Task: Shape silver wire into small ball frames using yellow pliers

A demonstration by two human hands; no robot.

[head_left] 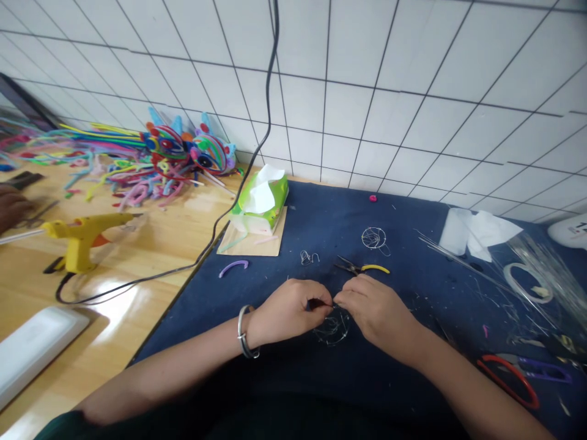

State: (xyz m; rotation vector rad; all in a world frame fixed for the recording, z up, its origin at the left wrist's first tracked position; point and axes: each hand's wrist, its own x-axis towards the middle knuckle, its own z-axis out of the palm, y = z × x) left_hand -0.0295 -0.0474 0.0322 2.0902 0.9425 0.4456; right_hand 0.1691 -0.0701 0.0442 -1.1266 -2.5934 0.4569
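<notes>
My left hand (pixel 296 310), with a silver bangle at its wrist, is closed in a pinch. Fingertip to fingertip with it, my right hand (pixel 376 310) is pinched too. Between and just below them hangs a thin wire ring (pixel 333 329) with fine strands inside, and both hands appear to grip its upper edge. The exact grip is covered by the fingers. Just beyond my right hand lie pliers (pixel 375 269) with a yellow handle. A second wire ring (pixel 374 238) rests farther back, and a small tangle of wire (pixel 309 258) lies left of the pliers.
A yellow glue gun (pixel 82 238) stands at left, its black cord (pixel 214 235) crossing the table. A green tissue pack (pixel 261 198) sits behind. Colourful pipe cleaners (pixel 132 165) fill the back left. Red-handled scissors (pixel 509 382) and loose wires (pixel 545 263) lie right. Another person's hand (pixel 10 208) shows far left.
</notes>
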